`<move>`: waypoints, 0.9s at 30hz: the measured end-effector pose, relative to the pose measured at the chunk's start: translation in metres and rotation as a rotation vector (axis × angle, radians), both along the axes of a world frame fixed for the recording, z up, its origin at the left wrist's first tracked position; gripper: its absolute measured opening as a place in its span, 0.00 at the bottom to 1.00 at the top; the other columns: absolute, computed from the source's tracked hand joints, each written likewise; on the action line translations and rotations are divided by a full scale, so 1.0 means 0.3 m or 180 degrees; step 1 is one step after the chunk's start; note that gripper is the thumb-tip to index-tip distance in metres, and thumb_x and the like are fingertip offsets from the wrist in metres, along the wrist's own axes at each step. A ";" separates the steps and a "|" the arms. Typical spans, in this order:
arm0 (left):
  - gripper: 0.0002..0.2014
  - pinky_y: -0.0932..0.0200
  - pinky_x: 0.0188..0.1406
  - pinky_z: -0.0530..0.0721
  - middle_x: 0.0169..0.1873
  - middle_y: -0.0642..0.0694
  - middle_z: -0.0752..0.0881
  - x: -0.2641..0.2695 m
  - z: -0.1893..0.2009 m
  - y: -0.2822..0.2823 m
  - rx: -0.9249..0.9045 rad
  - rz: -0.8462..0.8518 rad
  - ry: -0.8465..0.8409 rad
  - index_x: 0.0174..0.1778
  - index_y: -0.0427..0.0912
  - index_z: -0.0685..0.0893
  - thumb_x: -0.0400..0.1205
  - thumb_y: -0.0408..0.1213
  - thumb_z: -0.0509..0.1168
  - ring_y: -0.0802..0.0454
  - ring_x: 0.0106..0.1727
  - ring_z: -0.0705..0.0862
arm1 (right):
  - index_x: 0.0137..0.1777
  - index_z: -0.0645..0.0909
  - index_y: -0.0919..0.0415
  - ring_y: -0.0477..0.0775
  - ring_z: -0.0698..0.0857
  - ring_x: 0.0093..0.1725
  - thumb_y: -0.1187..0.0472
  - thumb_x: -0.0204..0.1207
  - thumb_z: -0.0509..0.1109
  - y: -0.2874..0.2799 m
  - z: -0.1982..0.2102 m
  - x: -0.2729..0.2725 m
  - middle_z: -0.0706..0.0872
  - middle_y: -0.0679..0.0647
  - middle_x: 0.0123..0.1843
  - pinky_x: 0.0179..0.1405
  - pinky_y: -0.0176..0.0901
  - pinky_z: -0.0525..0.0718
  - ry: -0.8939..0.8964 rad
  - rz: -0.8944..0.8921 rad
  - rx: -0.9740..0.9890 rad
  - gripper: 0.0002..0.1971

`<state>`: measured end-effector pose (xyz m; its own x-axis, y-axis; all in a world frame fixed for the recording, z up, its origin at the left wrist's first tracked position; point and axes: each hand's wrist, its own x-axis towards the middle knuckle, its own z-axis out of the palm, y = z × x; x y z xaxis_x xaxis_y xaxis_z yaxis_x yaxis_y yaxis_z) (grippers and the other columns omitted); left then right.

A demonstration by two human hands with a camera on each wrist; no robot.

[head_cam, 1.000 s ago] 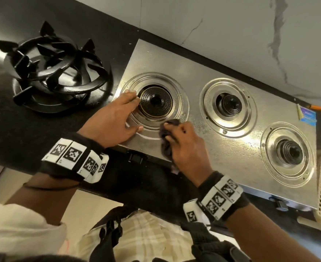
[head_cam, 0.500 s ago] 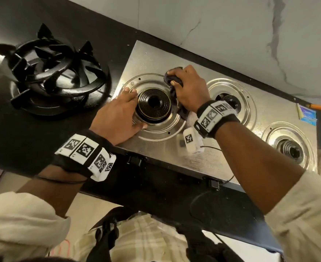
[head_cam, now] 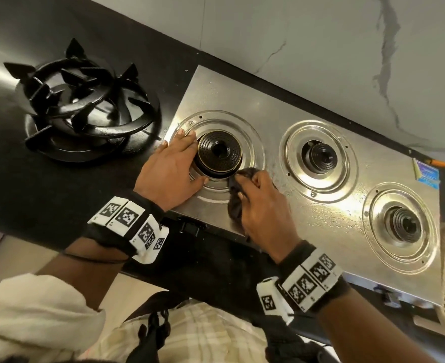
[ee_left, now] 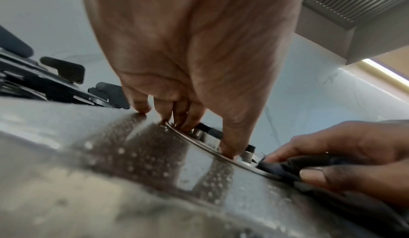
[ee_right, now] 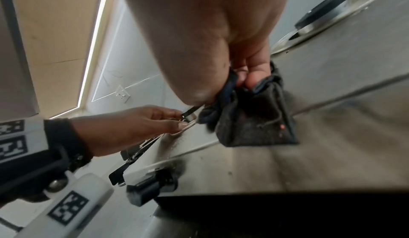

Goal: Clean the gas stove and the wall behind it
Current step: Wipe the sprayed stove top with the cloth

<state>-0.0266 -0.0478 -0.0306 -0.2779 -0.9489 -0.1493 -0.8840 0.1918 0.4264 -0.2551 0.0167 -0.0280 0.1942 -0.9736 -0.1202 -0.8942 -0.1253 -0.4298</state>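
Right hand [head_cam: 262, 205] pinches dark bunched cloth [head_cam: 235, 199] against steel gas stove top [head_cam: 320, 218], just beside black round burner cap [head_cam: 219, 153]. Left hand [head_cam: 169, 171], fingers straight, braces cap's far side. Risk: cloth snags and dislodges cap.

Black wristbands [head_cam: 116, 231] with white coded tags, cream sleeves [head_cam: 33, 310], checked shirt [head_cam: 195, 336].

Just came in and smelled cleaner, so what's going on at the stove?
A person is wiping down the steel stove. Their right hand grips a dark cloth and rubs the ring at the near side of the left burner, while the left hand rests beside that burner. The black pot stands are off the stove, stacked on the counter to its left. The wall behind is not being touched.
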 end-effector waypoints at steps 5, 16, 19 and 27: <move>0.40 0.40 0.89 0.61 0.88 0.47 0.67 0.006 0.007 -0.003 -0.0001 0.0037 0.0090 0.86 0.42 0.71 0.81 0.54 0.75 0.48 0.91 0.60 | 0.76 0.84 0.52 0.46 0.80 0.49 0.57 0.89 0.68 -0.145 0.008 -0.075 0.75 0.46 0.60 0.54 0.34 0.85 -0.0062 -0.0177 -0.0154 0.18; 0.44 0.42 0.86 0.69 0.89 0.54 0.64 0.089 0.007 -0.028 0.0300 -0.0245 0.0360 0.88 0.51 0.69 0.77 0.56 0.79 0.52 0.90 0.62 | 0.64 0.89 0.41 0.45 0.83 0.60 0.62 0.78 0.81 -0.681 0.178 0.139 0.87 0.38 0.59 0.67 0.48 0.83 0.0537 0.1289 0.0431 0.19; 0.42 0.40 0.81 0.76 0.84 0.55 0.73 0.094 0.000 -0.010 0.0224 -0.0030 0.0654 0.84 0.53 0.76 0.73 0.54 0.82 0.50 0.83 0.73 | 0.68 0.86 0.43 0.51 0.87 0.61 0.60 0.73 0.84 -0.689 0.191 0.276 0.90 0.45 0.61 0.61 0.50 0.85 0.0740 0.1709 0.0295 0.24; 0.56 0.32 0.85 0.65 0.83 0.41 0.64 0.044 -0.007 0.095 -0.0518 0.1261 0.0430 0.81 0.48 0.66 0.61 0.62 0.85 0.39 0.87 0.61 | 0.59 0.85 0.51 0.57 0.88 0.50 0.53 0.77 0.79 -0.519 0.183 0.402 0.91 0.51 0.51 0.52 0.53 0.87 0.0918 0.2244 -0.0083 0.13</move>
